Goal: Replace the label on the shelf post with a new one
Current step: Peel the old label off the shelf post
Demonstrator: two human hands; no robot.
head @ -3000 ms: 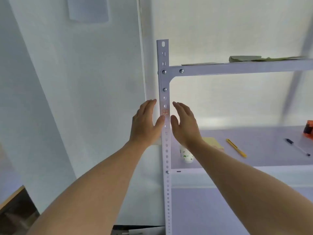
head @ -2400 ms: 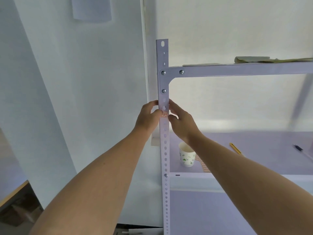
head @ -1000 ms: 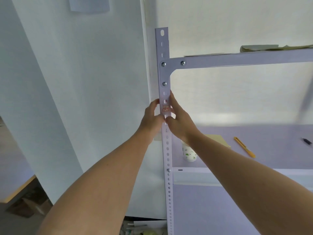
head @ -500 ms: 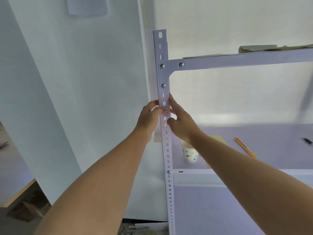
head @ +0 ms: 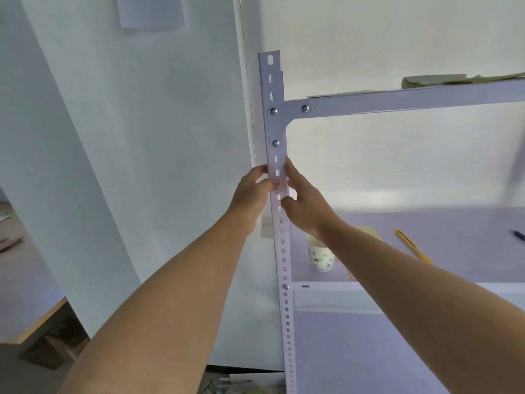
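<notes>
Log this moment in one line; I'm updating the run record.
left hand: thumb on label | right hand: bracing post | label: on post

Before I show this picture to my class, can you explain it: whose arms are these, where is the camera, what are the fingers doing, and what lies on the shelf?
There is no machine. A person wears the camera on the head, so you see their own bare arms reaching forward. The left hand and right hand meet at a white metal shelf post with punched holes. Between them sits a small orange-printed label; the left thumb presses its edge and the right fingers rest beside it. Neither hand carries anything loose. On the shelf board stand a paper cup, a yellow pen and a yellow pad.
</notes>
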